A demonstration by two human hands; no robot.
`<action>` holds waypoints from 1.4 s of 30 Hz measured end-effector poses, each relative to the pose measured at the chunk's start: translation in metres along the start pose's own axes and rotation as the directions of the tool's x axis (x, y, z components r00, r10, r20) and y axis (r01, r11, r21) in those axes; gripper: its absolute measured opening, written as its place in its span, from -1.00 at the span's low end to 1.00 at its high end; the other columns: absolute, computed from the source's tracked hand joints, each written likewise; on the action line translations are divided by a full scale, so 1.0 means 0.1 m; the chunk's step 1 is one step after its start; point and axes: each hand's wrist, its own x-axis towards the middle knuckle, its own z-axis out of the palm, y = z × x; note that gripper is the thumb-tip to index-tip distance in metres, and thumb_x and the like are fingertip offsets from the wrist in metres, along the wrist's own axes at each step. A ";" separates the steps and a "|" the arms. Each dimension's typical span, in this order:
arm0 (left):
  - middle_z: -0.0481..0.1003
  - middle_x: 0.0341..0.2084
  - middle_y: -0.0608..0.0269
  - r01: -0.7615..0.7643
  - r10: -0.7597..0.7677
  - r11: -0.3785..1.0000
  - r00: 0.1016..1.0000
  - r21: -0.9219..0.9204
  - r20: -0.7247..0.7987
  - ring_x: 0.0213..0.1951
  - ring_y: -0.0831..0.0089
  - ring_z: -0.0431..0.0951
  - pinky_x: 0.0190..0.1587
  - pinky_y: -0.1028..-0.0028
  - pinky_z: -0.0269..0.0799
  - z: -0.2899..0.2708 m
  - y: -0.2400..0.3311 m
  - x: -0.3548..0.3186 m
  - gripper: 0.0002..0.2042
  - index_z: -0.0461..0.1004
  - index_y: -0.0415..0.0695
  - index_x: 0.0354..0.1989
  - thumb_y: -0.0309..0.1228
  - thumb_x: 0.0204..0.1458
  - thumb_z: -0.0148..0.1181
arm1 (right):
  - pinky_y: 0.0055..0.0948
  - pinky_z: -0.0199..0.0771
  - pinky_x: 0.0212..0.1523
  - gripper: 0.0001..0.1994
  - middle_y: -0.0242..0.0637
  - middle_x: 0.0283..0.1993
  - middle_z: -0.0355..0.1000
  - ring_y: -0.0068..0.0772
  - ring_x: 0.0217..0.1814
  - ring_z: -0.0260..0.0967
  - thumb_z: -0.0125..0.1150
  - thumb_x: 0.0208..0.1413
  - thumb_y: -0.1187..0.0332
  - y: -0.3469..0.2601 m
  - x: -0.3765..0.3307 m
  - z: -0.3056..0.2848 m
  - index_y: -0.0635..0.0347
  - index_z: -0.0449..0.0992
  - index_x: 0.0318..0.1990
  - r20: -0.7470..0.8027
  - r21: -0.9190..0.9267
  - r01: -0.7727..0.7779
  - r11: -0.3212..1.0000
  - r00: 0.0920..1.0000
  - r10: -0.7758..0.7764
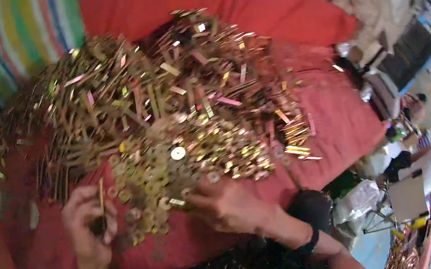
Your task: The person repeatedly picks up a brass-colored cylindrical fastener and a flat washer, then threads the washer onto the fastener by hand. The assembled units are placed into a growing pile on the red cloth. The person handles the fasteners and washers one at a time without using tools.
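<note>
At lower left, left hand (pixel 82 216) pinched a thin metal rod (pixel 102 202); lower centre, right hand (pixel 233 204) was beside the washer pile (pixel 145 176), grip too blurred to tell. Judged risk: careless sweep scattering washers.

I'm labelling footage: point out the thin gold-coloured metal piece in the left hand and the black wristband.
Thin gold-coloured metal piece (pixel 103 202): head view, middle of its length.
Black wristband (pixel 311 240): head view, outer side.

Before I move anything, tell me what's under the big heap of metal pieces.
Red cloth shows along the front and right edges of the heap of metal pieces; what lies beneath its middle is covered.
</note>
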 end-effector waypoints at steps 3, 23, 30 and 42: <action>0.52 -0.59 0.15 0.034 -0.035 0.999 0.999 -0.024 -0.031 -0.77 0.52 0.40 -0.80 0.57 0.18 0.03 -0.05 0.00 -0.76 0.47 -0.29 -0.22 -0.40 -0.01 0.05 | -0.03 0.60 -0.19 -0.23 0.06 0.10 0.39 0.07 -0.09 0.53 0.43 -0.21 0.31 -0.02 0.04 0.00 0.37 0.34 0.25 -0.109 -0.023 0.120 0.992 0.986 -0.122; 0.55 -0.55 0.06 0.082 -0.080 0.997 0.993 0.013 -0.085 -0.71 0.43 0.49 -0.78 0.49 0.29 0.18 -0.20 0.00 -0.77 0.47 -0.36 -0.17 -0.47 0.05 0.11 | -0.18 0.55 -0.13 -0.62 -0.04 -0.05 0.53 -0.11 -0.03 0.56 0.24 0.22 0.36 1.32 -1.75 -2.78 0.25 0.46 0.17 -0.971 -0.092 -0.830 0.550 0.196 0.133; 0.58 -0.51 0.01 0.126 -0.126 0.991 0.992 -0.034 0.009 -0.68 0.44 0.54 -0.78 0.56 0.32 0.25 -0.11 -0.12 -0.72 0.48 -0.41 -0.06 -0.48 0.09 0.13 | -0.36 0.55 -0.25 -0.66 -0.16 -0.17 0.60 -0.37 -0.27 0.56 0.26 0.29 0.31 0.89 -1.79 -1.50 0.36 0.53 0.10 -0.578 0.531 -0.517 0.671 0.359 0.733; 0.61 -0.45 -0.09 0.225 -0.214 0.963 0.973 -0.149 0.086 -0.74 0.49 0.44 -0.78 0.61 0.13 0.22 -0.06 -0.21 -0.74 0.52 -0.40 -0.03 -0.52 0.14 0.15 | -0.18 0.60 -0.34 -0.60 -0.11 0.00 0.45 -0.08 -0.26 0.54 0.30 0.11 0.36 -0.50 -0.68 -0.64 0.15 0.52 0.13 0.325 0.394 0.102 0.913 0.914 -0.242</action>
